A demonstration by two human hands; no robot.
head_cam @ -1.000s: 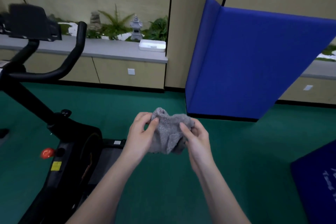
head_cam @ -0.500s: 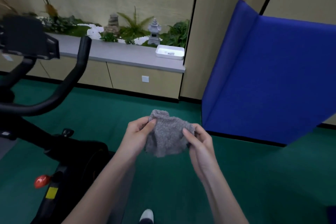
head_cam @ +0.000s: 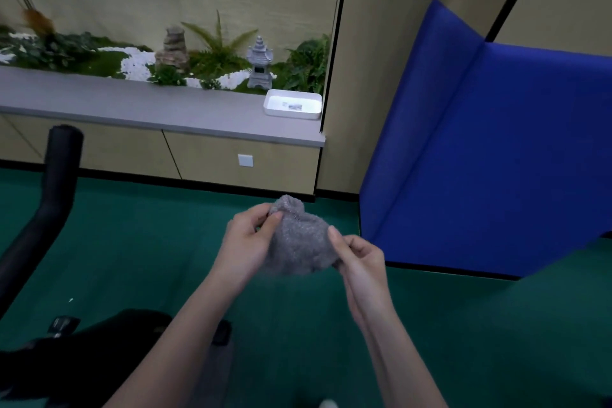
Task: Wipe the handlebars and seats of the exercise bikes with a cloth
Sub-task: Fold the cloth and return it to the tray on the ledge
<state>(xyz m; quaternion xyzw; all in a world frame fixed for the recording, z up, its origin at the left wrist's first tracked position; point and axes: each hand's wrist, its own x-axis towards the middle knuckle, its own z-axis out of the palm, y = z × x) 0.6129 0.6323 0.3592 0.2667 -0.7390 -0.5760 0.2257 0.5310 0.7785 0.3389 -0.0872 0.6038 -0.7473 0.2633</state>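
Observation:
A bunched grey fluffy cloth (head_cam: 299,242) hangs between both hands at chest height over the green floor. My left hand (head_cam: 246,238) pinches its upper left edge and my right hand (head_cam: 359,257) grips its right edge. The black exercise bike stands at the far left: one handlebar arm (head_cam: 54,189) curves up from the left edge, and the dark frame (head_cam: 86,351) lies low at the bottom left. Its console and seat are out of view.
A grey ledge (head_cam: 165,113) over beige cabinets runs along the back with plants, a stone lantern (head_cam: 260,64) and a white tray (head_cam: 293,104). A folded blue mat (head_cam: 490,159) leans upright at right. Green floor (head_cam: 496,325) spreads ahead.
The view has swung right and up, so the bike has slid toward the left edge and its console has left the frame. Both hands keep hold of the cloth.

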